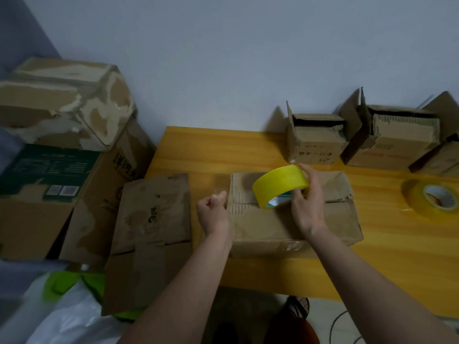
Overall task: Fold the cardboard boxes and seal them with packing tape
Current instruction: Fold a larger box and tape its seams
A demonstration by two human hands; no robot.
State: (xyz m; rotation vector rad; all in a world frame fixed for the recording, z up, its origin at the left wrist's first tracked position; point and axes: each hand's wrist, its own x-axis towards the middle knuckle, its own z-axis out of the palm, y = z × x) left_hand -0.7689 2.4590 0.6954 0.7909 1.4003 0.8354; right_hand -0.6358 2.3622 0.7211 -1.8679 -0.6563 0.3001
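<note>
A worn cardboard box [330,214] lies on the yellow wooden table [397,244] with its top flaps folded shut. My right hand [308,202] grips a yellow roll of packing tape [278,182] just above the box's top seam. At the box's left end my left hand [213,212] pinches the clear loose end of the tape, fingers curled, against the box edge. The tape strip between hand and roll is nearly invisible.
A second tape roll [432,197] lies at the table's right. Two open small boxes [315,142] [392,142] stand at the back by the wall. A flattened box [151,219] hangs off the table's left edge. Large stacked cartons [62,120] and plastic bags [74,314] fill the floor at left.
</note>
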